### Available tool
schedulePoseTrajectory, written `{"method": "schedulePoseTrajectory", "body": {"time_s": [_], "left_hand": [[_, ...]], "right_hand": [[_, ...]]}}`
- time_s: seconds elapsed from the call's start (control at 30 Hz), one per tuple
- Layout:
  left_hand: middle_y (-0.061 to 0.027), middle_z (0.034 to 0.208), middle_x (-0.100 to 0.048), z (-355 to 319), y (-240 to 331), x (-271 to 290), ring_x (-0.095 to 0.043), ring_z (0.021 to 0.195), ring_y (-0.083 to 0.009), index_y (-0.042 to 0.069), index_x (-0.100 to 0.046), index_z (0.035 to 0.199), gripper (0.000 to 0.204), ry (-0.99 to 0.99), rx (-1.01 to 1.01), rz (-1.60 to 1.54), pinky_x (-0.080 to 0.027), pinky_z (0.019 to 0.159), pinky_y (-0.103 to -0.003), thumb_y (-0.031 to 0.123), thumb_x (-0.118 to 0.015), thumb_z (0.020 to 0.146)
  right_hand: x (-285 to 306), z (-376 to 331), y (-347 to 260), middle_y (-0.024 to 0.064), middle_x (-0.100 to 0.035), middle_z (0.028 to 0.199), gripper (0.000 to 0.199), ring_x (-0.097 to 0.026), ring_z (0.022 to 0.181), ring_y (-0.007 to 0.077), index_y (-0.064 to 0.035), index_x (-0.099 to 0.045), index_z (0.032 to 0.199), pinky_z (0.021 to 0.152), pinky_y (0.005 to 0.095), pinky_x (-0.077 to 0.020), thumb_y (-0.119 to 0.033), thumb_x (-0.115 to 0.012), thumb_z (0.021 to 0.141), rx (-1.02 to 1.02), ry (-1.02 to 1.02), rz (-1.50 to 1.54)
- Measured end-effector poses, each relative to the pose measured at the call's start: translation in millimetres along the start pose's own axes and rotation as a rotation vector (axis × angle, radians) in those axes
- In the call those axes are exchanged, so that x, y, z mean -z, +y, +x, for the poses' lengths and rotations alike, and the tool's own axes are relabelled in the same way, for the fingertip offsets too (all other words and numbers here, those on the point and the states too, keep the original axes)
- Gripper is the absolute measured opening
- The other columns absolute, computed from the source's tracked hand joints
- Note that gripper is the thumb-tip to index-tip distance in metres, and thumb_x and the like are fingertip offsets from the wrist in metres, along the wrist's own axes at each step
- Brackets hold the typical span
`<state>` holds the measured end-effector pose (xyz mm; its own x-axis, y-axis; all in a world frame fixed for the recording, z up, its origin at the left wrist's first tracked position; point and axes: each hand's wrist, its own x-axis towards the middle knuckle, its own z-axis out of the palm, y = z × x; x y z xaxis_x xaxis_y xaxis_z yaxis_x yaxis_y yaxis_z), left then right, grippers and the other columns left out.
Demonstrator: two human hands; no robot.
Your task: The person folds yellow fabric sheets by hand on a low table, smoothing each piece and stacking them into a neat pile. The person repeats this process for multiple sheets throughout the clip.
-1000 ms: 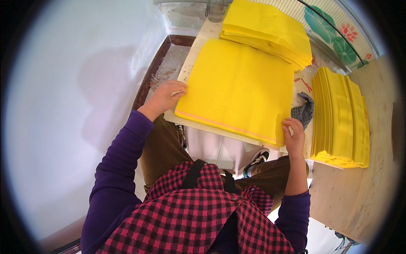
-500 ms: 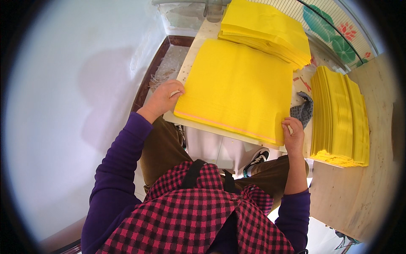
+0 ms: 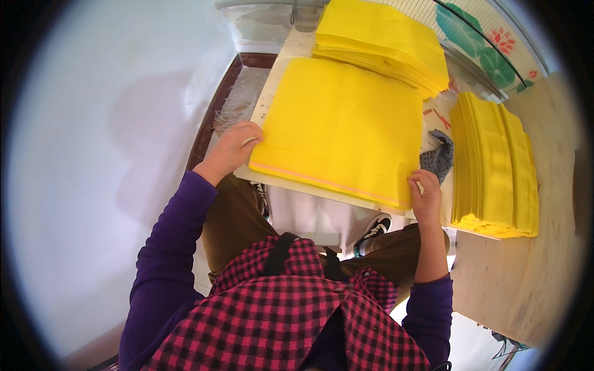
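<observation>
In front of me lies a flat yellow cloth-like sheet (image 3: 340, 130), with a thin pink strip (image 3: 328, 185) along its near edge. My left hand (image 3: 237, 146) is closed in a pinch at the sheet's left edge, close to the near corner. At the opposite near corner, my right hand (image 3: 425, 190) is likewise closed, thumb and fingers pinching the right edge. Whether one layer or several lie under my fingertips is hidden. A crumpled grey cloth (image 3: 437, 159) lies just beyond my right hand.
Behind the sheet rises a thick stack of folded yellow sheets (image 3: 377, 37). Another yellow stack (image 3: 495, 164) stands on the right, by a wooden panel (image 3: 501, 290). Red scraps (image 3: 440, 117) lie on the pale tabletop (image 3: 291, 49). A glass-like container (image 3: 306, 15) stands at the back, and a white wall (image 3: 93, 154) is at left.
The whole view has shifted slightly, so everything sits a little further left. Both hands keep their places at the sheet's near corners.
</observation>
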<state>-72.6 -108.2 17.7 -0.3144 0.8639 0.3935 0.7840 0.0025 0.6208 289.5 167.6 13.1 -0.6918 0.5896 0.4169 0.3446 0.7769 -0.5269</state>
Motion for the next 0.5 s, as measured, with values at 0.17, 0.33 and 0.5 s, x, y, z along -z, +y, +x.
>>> {"method": "schedulePoseTrajectory", "body": {"time_s": [0.17, 0.33, 0.5], "left_hand": [[-0.013, 0.094, -0.06, -2.3, -2.6, -1.7, -0.059, 0.091, -0.0302, 0.0, -0.059, 0.088, 0.014, -0.008, 0.038, -0.005, -0.047, 0.082, -0.034, -0.007, -0.061, 0.076], [-0.0127, 0.095, -0.061, -2.3, -2.7, -2.9, -0.059, 0.091, -0.03, 0.0, -0.059, 0.088, 0.015, 0.005, 0.009, 0.016, -0.047, 0.082, -0.034, -0.007, -0.062, 0.075], [-0.0108, 0.103, -0.062, -2.5, -0.2, -0.2, -0.059, 0.1, -0.0263, 0.001, -0.061, 0.089, 0.012, -0.039, 0.089, 0.014, -0.046, 0.089, -0.033, -0.006, -0.062, 0.078]], "right_hand": [[3.8, -1.7, -2.1, 0.0121, -0.063, 0.094, 0.012, -0.057, 0.095, 0.0308, -0.0019, -0.062, 0.087, 0.085, 0.0372, -0.0454, 0.003, -0.065, 0.076, -0.019, 0.014, 0.054], [9.3, -2.7, -1.5, 0.0133, -0.062, 0.108, 0.02, -0.056, 0.105, 0.03, -0.0028, -0.063, 0.101, 0.093, 0.0362, -0.0428, 0.002, -0.062, 0.081, -0.003, 0.01, 0.01], [9.6, -3.6, -5.0, 0.0148, -0.06, 0.116, 0.026, -0.053, 0.111, 0.034, -0.0022, -0.063, 0.107, 0.098, 0.0398, -0.0406, -0.002, -0.06, 0.081, 0.037, -0.056, -0.025]]}}
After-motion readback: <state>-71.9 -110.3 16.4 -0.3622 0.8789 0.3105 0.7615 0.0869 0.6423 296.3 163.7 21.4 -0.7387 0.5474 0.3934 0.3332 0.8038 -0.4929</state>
